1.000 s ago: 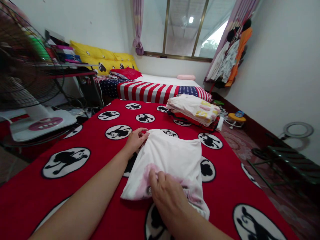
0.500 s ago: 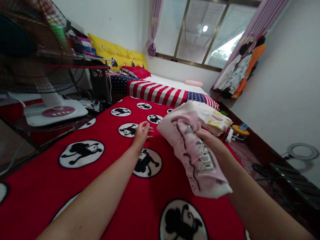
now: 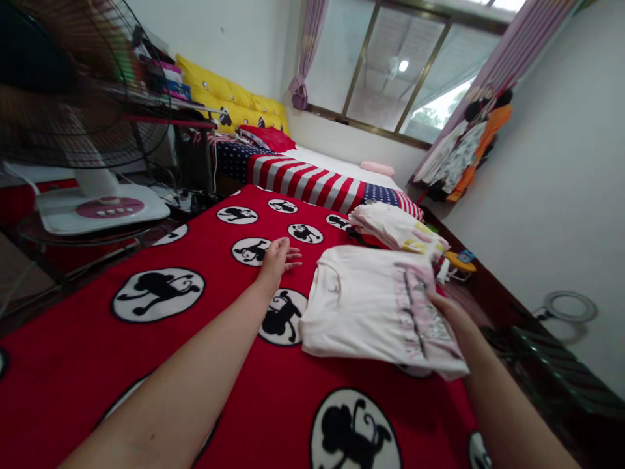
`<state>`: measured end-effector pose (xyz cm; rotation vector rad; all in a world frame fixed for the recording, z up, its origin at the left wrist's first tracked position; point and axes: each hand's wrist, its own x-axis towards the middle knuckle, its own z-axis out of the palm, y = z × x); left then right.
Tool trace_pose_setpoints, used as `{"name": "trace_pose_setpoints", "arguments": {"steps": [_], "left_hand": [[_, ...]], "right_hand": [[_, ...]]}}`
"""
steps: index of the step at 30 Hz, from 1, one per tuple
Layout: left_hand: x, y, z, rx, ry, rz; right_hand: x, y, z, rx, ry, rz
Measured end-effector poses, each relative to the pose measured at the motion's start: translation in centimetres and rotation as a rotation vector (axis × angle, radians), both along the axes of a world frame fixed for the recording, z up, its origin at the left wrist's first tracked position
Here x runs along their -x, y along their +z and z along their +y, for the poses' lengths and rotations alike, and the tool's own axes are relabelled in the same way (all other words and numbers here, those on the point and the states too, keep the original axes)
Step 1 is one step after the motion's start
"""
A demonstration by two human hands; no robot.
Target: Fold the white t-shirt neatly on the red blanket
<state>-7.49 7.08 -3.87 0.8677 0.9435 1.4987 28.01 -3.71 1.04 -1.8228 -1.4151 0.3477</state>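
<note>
A folded white T-shirt [image 3: 361, 299] with a pink and black print is spread flat in front of me, its collar toward the left. My right hand [image 3: 446, 309] grips its printed right end; the fingers go under the cloth and are partly hidden. Left of the shirt, my left hand [image 3: 279, 259] hovers over the bed with fingers apart, touching nothing. Beneath both hands lies the red sheet [image 3: 209, 365] with black monkeys in white ovals. Just beyond the shirt, a pile of folded clothes [image 3: 395, 228] in white and yellow rests on the sheet.
At left a fan [image 3: 97, 189] stands on a small glass stand, beside a cluttered desk [image 3: 195, 120]. Behind is a second bed with a striped star-patterned cover [image 3: 312, 179]. Clothes [image 3: 469, 153] hang by the window; a ring light [image 3: 570, 306] and a yellow stool [image 3: 459, 262] are right.
The T-shirt has swung from a drooping, tilted bundle to a flat, opened-out position, with its collar now facing left. My right hand has moved slightly right and down; the left has barely moved.
</note>
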Motion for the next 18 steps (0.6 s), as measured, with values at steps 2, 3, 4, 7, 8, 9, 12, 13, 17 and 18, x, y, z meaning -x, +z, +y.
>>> {"name": "trace_pose_setpoints", "arguments": {"steps": [2,3,4,7,8,9,12,13,17,18], "left_hand": [[-0.2,0.0,-0.1,-0.002,0.003,0.029],[-0.3,0.0,-0.1,-0.006,0.004,0.050],[-0.3,0.0,-0.1,-0.010,0.005,0.075],[-0.7,-0.1,-0.4,-0.039,-0.003,0.180],[-0.8,-0.2,-0.5,-0.055,-0.016,0.224],[-1.0,-0.3,-0.6,-0.073,-0.036,0.271],[-1.6,-0.2,-1.3,-0.130,-0.108,0.397],[-1.9,0.0,-1.5,-0.157,-0.126,0.434],[-3.5,1.9,-3.4,-0.373,-0.135,0.737],[-4.1,2.5,-4.1,-0.445,-0.151,0.825]], "right_hand": [[-0.9,-2.2,-1.5,0.025,-0.134,-0.046],[-1.0,-2.7,-2.2,0.005,-0.187,-0.080],[-0.7,-2.9,-2.9,-0.030,-0.204,-0.112],[1.8,-2.9,-4.5,-0.137,-0.094,-0.167],[2.9,-2.9,-4.8,-0.158,-0.007,-0.174],[4.0,-3.1,-5.0,-0.172,0.082,-0.194],[6.1,-4.3,-5.3,-0.186,0.271,-0.297],[6.3,-4.7,-5.3,-0.192,0.298,-0.312],[4.7,-5.4,-5.5,-0.299,0.111,-0.347],[3.9,-5.4,-5.5,-0.291,-0.005,-0.389]]}}
